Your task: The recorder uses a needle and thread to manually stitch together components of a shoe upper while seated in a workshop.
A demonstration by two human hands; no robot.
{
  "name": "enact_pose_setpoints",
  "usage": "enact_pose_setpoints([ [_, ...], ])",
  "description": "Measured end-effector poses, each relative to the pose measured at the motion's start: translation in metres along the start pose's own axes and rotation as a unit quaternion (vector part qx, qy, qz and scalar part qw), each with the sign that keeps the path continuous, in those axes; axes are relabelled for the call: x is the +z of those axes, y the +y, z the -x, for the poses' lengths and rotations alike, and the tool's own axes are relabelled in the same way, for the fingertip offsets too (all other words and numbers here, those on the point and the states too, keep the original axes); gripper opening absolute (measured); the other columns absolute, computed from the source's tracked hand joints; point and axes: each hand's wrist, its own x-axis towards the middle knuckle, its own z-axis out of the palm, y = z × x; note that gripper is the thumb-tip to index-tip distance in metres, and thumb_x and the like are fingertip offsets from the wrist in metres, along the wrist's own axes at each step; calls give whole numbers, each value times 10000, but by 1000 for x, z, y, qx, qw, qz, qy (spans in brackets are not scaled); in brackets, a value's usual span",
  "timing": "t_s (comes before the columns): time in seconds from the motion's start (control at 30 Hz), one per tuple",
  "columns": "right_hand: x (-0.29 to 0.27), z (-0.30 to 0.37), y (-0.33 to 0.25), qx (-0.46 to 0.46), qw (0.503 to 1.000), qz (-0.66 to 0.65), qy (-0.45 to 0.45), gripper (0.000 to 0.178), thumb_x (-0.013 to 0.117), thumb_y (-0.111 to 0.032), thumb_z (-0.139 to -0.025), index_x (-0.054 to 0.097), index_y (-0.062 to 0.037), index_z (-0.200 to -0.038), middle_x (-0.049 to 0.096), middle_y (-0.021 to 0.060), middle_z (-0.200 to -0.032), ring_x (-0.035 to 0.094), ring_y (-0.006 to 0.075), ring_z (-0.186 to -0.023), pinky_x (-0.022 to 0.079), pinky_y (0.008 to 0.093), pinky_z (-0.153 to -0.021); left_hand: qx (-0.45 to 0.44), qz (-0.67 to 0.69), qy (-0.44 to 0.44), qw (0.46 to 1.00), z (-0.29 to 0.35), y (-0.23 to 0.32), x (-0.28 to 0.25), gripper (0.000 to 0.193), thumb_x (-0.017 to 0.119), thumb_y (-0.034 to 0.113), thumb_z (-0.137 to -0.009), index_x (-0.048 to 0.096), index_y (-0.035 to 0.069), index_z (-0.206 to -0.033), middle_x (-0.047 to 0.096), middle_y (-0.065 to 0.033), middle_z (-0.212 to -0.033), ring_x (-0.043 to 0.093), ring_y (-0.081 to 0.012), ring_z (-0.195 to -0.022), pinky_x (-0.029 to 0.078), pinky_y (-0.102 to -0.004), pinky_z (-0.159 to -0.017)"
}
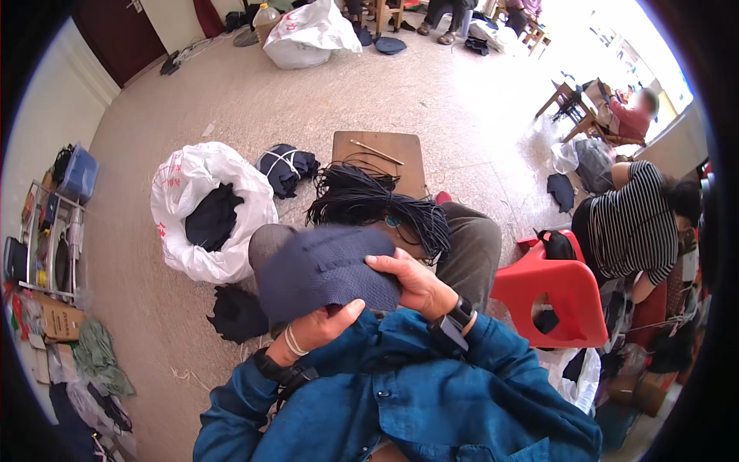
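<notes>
A dark navy woven fabric piece [331,266], curved like a cap or a small pouch, is held up above my lap. A row of raised stitches runs across it. My left hand [319,329] grips its near edge, thumb on the outside and the other fingers mostly hidden behind it. My right hand [412,281] pinches the right side, thumb lying on the weave. Just beyond the piece, a thick bundle of black cords [377,204] lies on a brown board [408,165]. A thin wooden stick [377,152] rests near the board's far edge.
On the left stands a white plastic sack [173,200] of dark pieces. Beside it sit a tied dark bundle [285,168] and a dark piece [235,314] on the floor. At right are a red plastic chair [570,308] and a person in stripes [639,223].
</notes>
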Motion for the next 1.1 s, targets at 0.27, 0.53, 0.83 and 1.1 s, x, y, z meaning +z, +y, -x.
enact_pose_setpoints([
  [0.27,-11,16,-1,-152,941,300,49,329,684,-150,-924,604,23,-1192,687,64,-994,661,162,-887,548,301,-801,-330,345,148,866,22,-12,-3,271,594,208,-962,574,40,-1173,663,-64,-968,647,-169,-735,504,-296,-549],
  [0.53,-84,-80,-71,-310,399,823,257,418,777,-301,-719,629,-13,-982,589,183,-1034,535,363,-1058,424,478,-915,-229,378,300,845,24,-31,-65,393,570,84,-951,504,17,-1332,580,-114,-1272,592,-245,-1142,495,-388,-992],
  [0.83,-47,-52,-108,-261,505,805,169,375,719,-192,-689,583,6,-977,670,215,-831,671,382,-813,521,463,-727,-167,393,290,857,26,0,-70,447,566,92,-955,460,6,-1380,532,-92,-1341,539,-230,-1207,419,-379,-1052],
  [1.1,93,15,-178,-218,593,770,81,312,713,-108,-705,653,52,-967,672,68,-776,591,119,-708,496,306,-653,18,572,142,808,-13,75,-105,439,489,246,-1011,489,37,-1397,604,-133,-1297,624,-249,-1145,475,-444,-1033],
])
